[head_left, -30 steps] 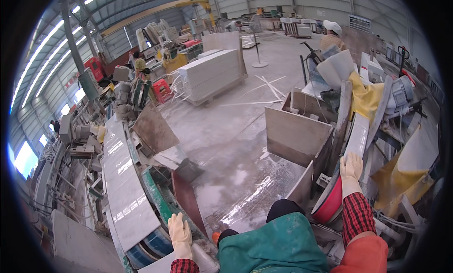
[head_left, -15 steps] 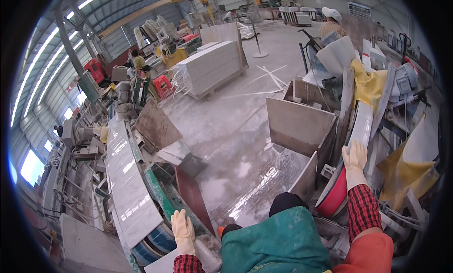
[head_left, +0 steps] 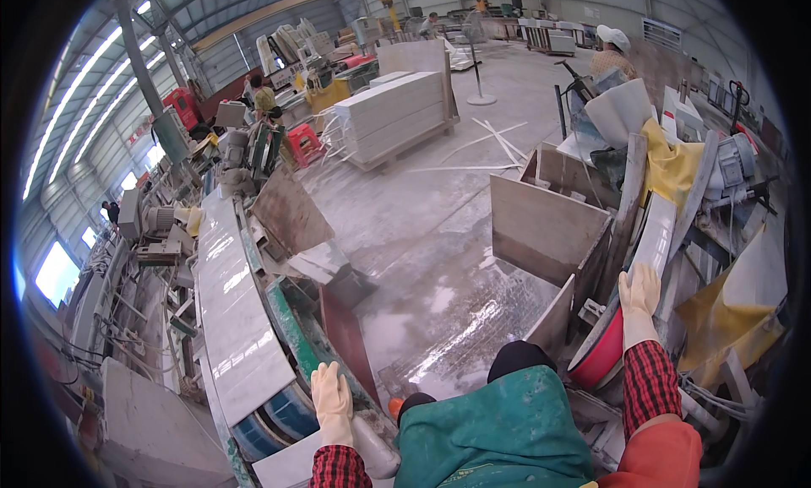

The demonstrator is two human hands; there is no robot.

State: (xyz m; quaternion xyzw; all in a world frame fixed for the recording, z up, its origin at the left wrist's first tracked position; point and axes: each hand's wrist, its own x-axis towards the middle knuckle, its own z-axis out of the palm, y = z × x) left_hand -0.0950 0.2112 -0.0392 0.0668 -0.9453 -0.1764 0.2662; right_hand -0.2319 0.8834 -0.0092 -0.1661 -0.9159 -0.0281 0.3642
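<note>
My left hand, in a pale rubber glove, is open with its fingers stretched forward. It is beside blue rollers and a white slab piece at the lower left; whether it touches them I cannot tell. A long glossy white slab lies on the conveyor line ahead of it. My right hand, gloved alike, lies open with fingers extended at the near end of a narrow white slab. A red-sided roller sits just left of that wrist.
Upright brown boards stand left of the right-hand line. A green metal rail edges the left conveyor. Farther off are a stack of white slabs and a stand. One person is at the far right, another at the far left.
My right hand has come slightly nearer to me along the narrow slab's end. My left hand stays nearly in place. The whole view has shifted a little.
</note>
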